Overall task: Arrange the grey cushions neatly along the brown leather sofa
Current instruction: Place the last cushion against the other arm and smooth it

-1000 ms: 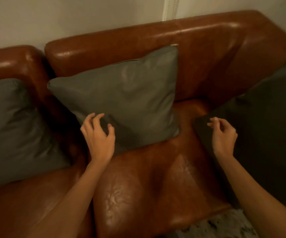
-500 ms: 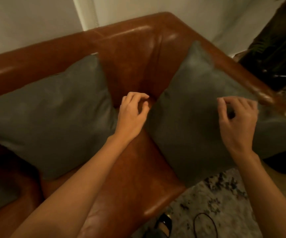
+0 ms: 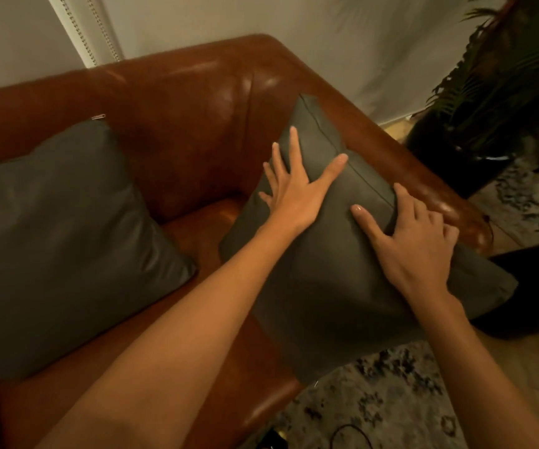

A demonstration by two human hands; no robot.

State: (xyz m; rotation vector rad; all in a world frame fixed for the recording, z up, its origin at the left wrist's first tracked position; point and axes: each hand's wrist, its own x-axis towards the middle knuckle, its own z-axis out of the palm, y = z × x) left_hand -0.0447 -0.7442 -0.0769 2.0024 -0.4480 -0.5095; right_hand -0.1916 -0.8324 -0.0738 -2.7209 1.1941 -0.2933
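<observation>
The brown leather sofa (image 3: 184, 102) fills the left and middle of the view. A grey cushion (image 3: 326, 286) leans against the sofa's right armrest, its lower corner hanging past the seat's front edge. My left hand (image 3: 297, 189) lies flat on the cushion's upper face with the fingers spread and straight. My right hand (image 3: 417, 241) rests on the cushion's right edge, thumb flat on the face and fingers curled over the seam beside the armrest. A second grey cushion (image 3: 60, 241) leans against the backrest at the left.
A dark potted plant (image 3: 495, 92) stands on the floor beyond the right armrest. A patterned rug (image 3: 391, 400) lies in front of the sofa, with a black cable (image 3: 349, 432) on it. A dark object (image 3: 534, 286) sits right of the cushion. A pale wall runs behind.
The view has swung further right. Both hands have come down onto the right cushion: the left one now flat on its face, the right one gripping its edge by the armrest.
</observation>
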